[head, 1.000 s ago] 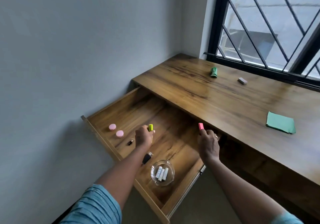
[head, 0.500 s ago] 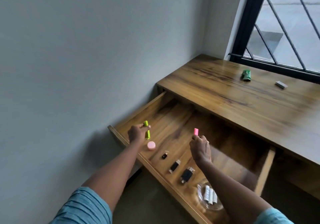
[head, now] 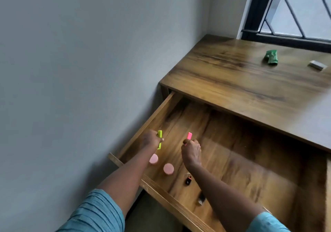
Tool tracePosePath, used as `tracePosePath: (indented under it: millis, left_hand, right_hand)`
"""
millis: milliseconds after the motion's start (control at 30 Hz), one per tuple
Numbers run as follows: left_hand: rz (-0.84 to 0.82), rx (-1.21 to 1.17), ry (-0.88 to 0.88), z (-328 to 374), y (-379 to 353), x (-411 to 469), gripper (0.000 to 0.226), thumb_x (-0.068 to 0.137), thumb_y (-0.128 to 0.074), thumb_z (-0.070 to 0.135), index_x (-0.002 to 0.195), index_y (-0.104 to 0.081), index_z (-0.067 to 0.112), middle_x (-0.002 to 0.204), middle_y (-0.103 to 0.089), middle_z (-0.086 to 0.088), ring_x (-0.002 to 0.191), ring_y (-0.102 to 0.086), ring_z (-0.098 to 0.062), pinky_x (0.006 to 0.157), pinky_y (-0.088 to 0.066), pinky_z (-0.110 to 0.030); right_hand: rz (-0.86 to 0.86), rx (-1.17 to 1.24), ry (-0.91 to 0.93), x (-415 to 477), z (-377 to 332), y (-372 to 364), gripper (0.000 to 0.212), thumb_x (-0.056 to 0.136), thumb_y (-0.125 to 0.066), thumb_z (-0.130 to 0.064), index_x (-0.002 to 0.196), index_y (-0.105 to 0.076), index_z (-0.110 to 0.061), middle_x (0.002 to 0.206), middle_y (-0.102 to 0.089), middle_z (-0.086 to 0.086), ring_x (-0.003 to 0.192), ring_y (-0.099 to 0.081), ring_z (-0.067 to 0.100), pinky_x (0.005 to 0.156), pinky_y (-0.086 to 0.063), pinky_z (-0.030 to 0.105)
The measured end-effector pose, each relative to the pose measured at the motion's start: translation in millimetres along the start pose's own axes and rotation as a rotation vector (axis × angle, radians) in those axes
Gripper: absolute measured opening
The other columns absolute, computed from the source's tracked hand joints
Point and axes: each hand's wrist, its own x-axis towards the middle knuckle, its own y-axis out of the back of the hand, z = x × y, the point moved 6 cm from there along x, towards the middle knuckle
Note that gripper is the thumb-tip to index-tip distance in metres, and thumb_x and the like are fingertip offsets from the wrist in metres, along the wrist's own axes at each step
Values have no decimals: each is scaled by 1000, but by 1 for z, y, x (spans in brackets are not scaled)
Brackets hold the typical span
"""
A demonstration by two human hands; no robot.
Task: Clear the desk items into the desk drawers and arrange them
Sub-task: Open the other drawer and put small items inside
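Neon-yellow plastic marker [head: 159,139] pinched in my left hand [head: 151,141], neon-pink plastic marker [head: 189,136] pinched in my right hand [head: 191,151]. Both are over the open wooden drawer [head: 155,113], near its left wall. Light, stiff, likely to roll, so grip mid-barrel. Round pink lids [head: 168,168] sit by the front edge; bare drawer floor lies to the right.

- Drawer [head: 162,112]: wooden, pulled wide open below the bench's [head: 241,88] front edge.
- Yellow-green marker [head: 159,138]: gripped about upright in the left hand [head: 150,140], over the drawer's left side.
- Pink marker [head: 189,135]: pinched upright in the right hand [head: 191,151], just beside it.
- Two pink discs [head: 153,159] [head: 168,168]: flat near the drawer's front wall.
- Green packet [head: 271,57], grey block [head: 317,65]: near the bench's far edge.
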Motion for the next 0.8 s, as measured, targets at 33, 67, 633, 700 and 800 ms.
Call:
tracePosePath:
  millis: [33,67,633,700,800]
  left_hand:
    - [-6,41,-2,2,-2,7,32,84,-70,24,109,-67,5,107,-69,-11,100,-65,-24,75,-49,-29]
    - [-9,73,-8,3,-5,16,35,85,-70,25,113,-66,5,108,-68,-11,101,-65,-24,75,-49,-28]
    - [-115,371,-240,-2,-35,52,36,96,-52,27,125,-57,7,121,-56,-10,110,-60,-22,84,-50,-26]
    - [-129,378,-273,0,-34,53,36,96,-52,27,126,-57,7,122,-56,-9,110,-59,-22,84,-49,-26]
    - [-129,385,-307,2,-34,56,36,96,-52,26,126,-57,6,123,-56,-10,112,-58,-23,87,-50,-28]
  right_hand:
    - [-17,1,-5,4,-5,-8,33,96,-38,-9,121,-60,-5,116,-56,19,110,-53,31,94,-44,35]
    - [-37,1,-2,9,-9,-17,32,97,-38,-10,120,-60,-5,116,-56,18,108,-54,30,93,-45,35]
    - [-56,-84,-170,12,-34,-55,31,99,-38,-11,124,-56,-5,123,-49,16,109,-53,27,90,-49,33]
    - [-47,-78,-210,10,-35,-57,32,99,-37,-11,125,-55,-6,123,-49,16,110,-52,27,90,-49,33]
    - [-28,-84,-242,7,-35,-56,32,99,-37,-12,125,-55,-5,125,-48,16,112,-52,28,91,-48,33]
